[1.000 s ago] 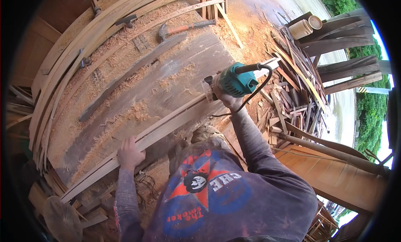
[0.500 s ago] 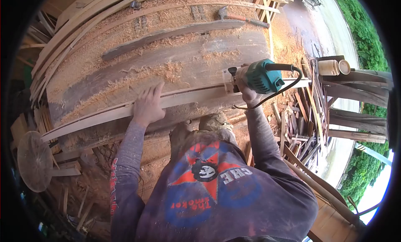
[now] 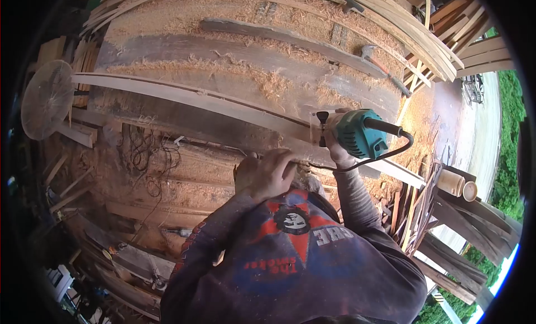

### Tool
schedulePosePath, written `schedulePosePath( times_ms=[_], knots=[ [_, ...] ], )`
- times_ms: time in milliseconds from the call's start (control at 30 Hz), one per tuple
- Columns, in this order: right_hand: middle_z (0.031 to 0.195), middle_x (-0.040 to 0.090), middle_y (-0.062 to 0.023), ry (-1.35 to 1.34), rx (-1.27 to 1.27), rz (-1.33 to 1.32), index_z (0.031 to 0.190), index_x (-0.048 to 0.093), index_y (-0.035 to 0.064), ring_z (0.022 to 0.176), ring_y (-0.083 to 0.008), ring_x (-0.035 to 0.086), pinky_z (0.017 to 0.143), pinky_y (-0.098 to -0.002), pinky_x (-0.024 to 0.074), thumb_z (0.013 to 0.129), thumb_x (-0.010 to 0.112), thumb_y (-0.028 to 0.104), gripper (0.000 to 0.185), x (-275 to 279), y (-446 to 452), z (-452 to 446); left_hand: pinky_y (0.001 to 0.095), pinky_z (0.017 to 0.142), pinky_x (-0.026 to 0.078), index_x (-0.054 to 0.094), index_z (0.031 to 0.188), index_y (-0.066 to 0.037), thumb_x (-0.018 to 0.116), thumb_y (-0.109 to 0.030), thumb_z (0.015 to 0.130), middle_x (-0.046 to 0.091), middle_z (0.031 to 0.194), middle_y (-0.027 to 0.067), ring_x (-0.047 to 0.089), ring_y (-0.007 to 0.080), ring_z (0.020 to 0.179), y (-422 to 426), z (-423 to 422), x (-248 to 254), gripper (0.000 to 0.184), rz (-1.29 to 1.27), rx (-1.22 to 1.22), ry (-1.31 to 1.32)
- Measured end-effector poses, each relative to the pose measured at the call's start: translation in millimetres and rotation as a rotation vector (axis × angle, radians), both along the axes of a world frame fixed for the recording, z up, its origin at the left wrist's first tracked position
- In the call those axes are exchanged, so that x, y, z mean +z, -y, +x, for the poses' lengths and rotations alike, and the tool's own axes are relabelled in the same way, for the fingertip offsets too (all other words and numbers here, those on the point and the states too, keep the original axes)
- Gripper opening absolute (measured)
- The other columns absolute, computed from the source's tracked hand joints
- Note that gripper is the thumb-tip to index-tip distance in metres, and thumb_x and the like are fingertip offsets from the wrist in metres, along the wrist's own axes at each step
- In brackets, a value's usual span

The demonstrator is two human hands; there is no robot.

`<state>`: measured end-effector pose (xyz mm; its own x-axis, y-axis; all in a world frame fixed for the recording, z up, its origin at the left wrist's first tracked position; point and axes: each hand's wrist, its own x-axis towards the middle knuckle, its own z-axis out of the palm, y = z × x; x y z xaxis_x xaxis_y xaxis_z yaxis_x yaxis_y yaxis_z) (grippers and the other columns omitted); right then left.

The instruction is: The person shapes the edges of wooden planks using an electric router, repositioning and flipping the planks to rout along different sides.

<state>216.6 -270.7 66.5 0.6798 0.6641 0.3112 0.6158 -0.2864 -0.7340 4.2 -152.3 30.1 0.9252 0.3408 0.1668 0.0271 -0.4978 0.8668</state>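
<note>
A teal trim router [image 3: 360, 135] with a clear base sits on a long pale wood strip [image 3: 223, 105] lying across the workbench. My right hand [image 3: 336, 145] is closed around the router's body, which partly hides the fingers. My left hand [image 3: 273, 174] is off the strip, close to my torso, its fingers curled together. The router's black power cord [image 3: 405, 148] loops under my right wrist and runs to the fingertips of my left hand, which pinch it; the exact grip is partly hidden.
Shavings cover the workbench [image 3: 190, 58]. A dark curved board [image 3: 290, 42] and a hammer [image 3: 385, 70] lie beyond the strip. Long wood strips [image 3: 413, 31] are stacked at the back. A round fan [image 3: 49, 100] stands left; tangled cords [image 3: 151, 162] hang below. Cups [image 3: 455, 184] stand right.
My left hand has let go of the wood strip and come back toward my body, to the power cord. My right hand still holds the router on the strip. The view has turned.
</note>
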Motion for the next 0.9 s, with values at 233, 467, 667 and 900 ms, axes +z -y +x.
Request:
schedulePosePath(
  times_ms=[233,467,667,900],
  knots=[
    [0.116,0.059,-0.0134,0.079,0.24,-0.186,0.121,0.056,0.0016,0.114,-0.0222,0.056,0.099,-0.0367,0.0476,0.098,0.057,0.018,0.028,-23,-6,14,0.0469,0.099,0.051,0.047,0.147,-0.009,0.078,-0.029,0.087,0.06,0.137,0.0178,0.066,0.0353,0.116,72,46,0,0.07,-0.228,-0.185,-0.252],
    [0.104,0.059,-0.0116,-0.14,0.487,-0.101,0.112,0.059,0.003,0.099,-0.0282,0.059,0.087,-0.0391,0.0478,0.09,0.065,0.015,0.026,9,-49,17,0.0441,0.092,0.054,0.05,0.148,-0.006,0.072,-0.033,0.094,0.064,0.133,0.0223,0.072,0.0342,0.103,66,46,-3,0.065,-0.329,-0.214,-0.318],
    [0.093,0.06,-0.0097,-0.037,0.483,-0.019,0.1,0.063,0.0072,0.089,-0.0295,0.06,0.078,-0.0421,0.0487,0.086,0.069,0.013,0.016,5,-82,8,0.0409,0.082,0.056,0.063,0.135,-0.004,0.069,-0.032,0.098,0.075,0.101,0.0191,0.074,0.0308,0.091,63,33,-8,0.047,-0.412,-0.057,-0.299],
    [0.096,0.064,-0.0084,-0.058,0.61,0.068,0.102,0.069,0.0068,0.088,-0.0292,0.063,0.076,-0.0418,0.0512,0.084,0.073,0.013,0.02,12,-135,-2,0.0396,0.076,0.054,0.074,0.109,-0.003,0.068,-0.023,0.099,0.074,0.093,0.0186,0.073,0.0306,0.084,47,13,-12,0.023,-0.535,0.005,-0.18]
  ],
)
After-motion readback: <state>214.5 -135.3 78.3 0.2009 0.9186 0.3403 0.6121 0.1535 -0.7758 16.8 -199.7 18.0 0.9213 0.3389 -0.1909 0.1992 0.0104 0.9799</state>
